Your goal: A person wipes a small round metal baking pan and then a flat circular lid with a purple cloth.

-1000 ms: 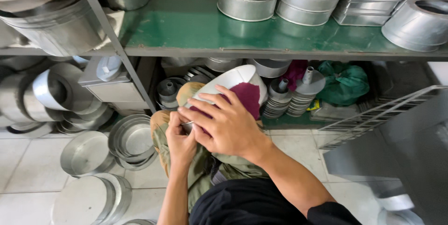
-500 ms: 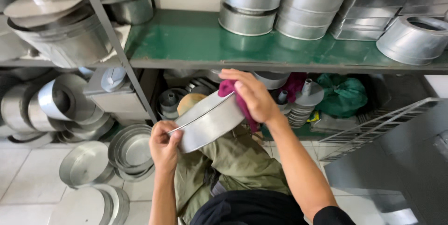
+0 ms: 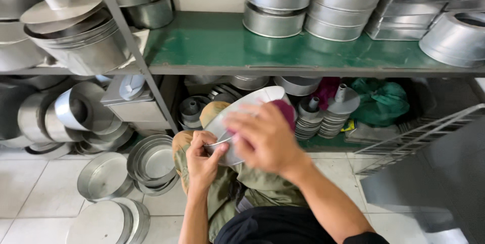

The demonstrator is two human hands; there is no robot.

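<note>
Fingers pinching pan rim, apparently.

Bakeware storeroom or workshop. My view: green steel shelf stacked with round tins, more pans piled on tiled floor.

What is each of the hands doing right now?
Left hand: closed on the pan rim.
Right hand: blurred, holding a magenta cloth against the pan.

Round silvery metal pan — tilted above the lap — maroon cloth against it.
</note>
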